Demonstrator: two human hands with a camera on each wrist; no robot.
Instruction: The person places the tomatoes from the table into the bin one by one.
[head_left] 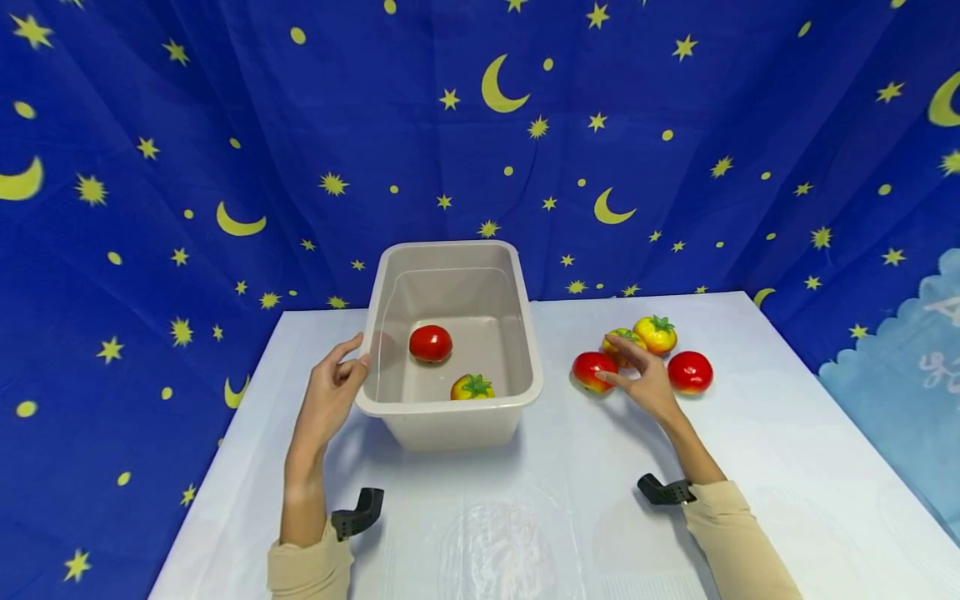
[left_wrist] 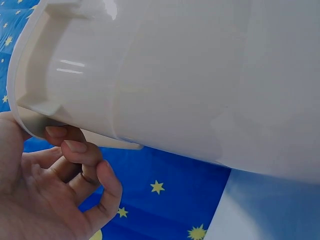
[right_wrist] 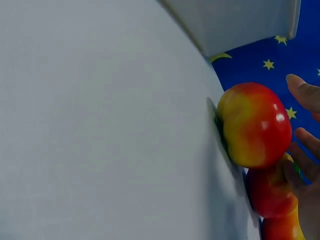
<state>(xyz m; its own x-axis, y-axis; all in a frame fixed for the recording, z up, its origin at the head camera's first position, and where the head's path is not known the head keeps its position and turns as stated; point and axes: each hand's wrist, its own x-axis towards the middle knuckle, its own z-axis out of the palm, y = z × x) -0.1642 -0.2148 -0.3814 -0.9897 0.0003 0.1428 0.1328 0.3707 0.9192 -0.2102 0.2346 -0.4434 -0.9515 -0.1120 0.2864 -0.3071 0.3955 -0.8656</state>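
The background is filled by a blue curtain (head_left: 420,125) printed with yellow stars and moons, before which a white table (head_left: 562,500) is set; at the far right a pale blue panel (head_left: 900,383) is cut off by the frame. Left of the table's middle, a light grey bin (head_left: 450,425) is stood with its opening upward. Two tan sleeves (head_left: 742,533) are seen at the lower edge. The bin's left rim is pinched by the left hand (head_left: 330,396), its fingers curled beneath the lip. The right hand (head_left: 647,382) is held spread, with thumb and fingers apart, around the front red tomato (head_left: 591,371) and over the half-hidden yellow tomato (head_left: 617,350); whether either is touched cannot be told. A black wrist mount (head_left: 358,515) is worn at the left cuff, and another at the right. Beside the right hand, the rear yellow tomato (head_left: 655,337) and the outer red tomato (head_left: 690,372) are placed on the table. On the bin's floor, a glossy red tomato (head_left: 431,343) and, nearer the front wall, a green-topped yellow tomato (head_left: 472,389) are held well apart.
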